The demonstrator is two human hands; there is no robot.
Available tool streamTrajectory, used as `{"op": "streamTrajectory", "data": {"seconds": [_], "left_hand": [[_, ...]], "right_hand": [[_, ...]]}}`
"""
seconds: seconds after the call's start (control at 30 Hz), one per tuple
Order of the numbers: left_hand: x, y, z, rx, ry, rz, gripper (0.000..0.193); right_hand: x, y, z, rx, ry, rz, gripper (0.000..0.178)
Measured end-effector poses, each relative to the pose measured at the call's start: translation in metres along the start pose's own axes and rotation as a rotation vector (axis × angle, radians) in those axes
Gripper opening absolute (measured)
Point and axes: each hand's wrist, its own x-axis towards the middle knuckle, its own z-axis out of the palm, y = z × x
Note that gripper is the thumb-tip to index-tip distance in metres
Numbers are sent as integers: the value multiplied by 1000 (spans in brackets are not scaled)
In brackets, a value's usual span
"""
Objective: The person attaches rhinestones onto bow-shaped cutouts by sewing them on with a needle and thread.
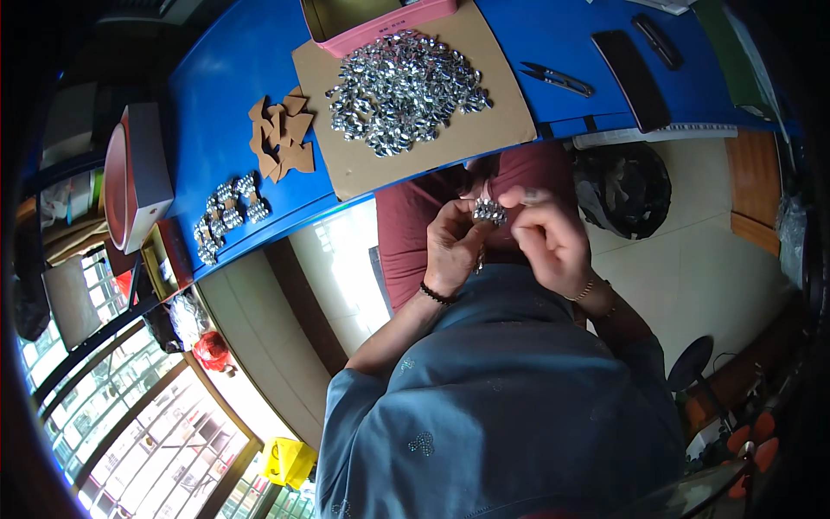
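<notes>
Head view: left hand (451,246) and right hand (546,238) both pinch a small rhinestone bow (490,210) between them; rhinestone pile (402,91) lies beyond them on cardboard sheet (484,130).

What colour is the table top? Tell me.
Blue table top, clearest in the head view.

My fingers cover most of the small silver piece (489,210), so I cannot tell its shape. The pink tray (380,26) is cut off by the top edge.

place: small handicraft workshop | evidence: blue tabletop (216,95) with heap of silver beaded pieces (402,91) on cardboard sheet (484,130), cut cardboard shapes (281,134), thread snips (558,79), pink tin box (380,22)
</notes>
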Motion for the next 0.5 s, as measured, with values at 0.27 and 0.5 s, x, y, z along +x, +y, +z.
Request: {"op": "streamTrajectory", "data": {"seconds": [0.27, 0.5], "left_hand": [[9, 31, -52, 333, 274, 308, 21], [26, 83, -89, 310, 296, 357, 24]], "right_hand": [[11, -20, -74, 419, 396, 351, 9], [4, -6, -44, 120, 110, 531, 7]]}}
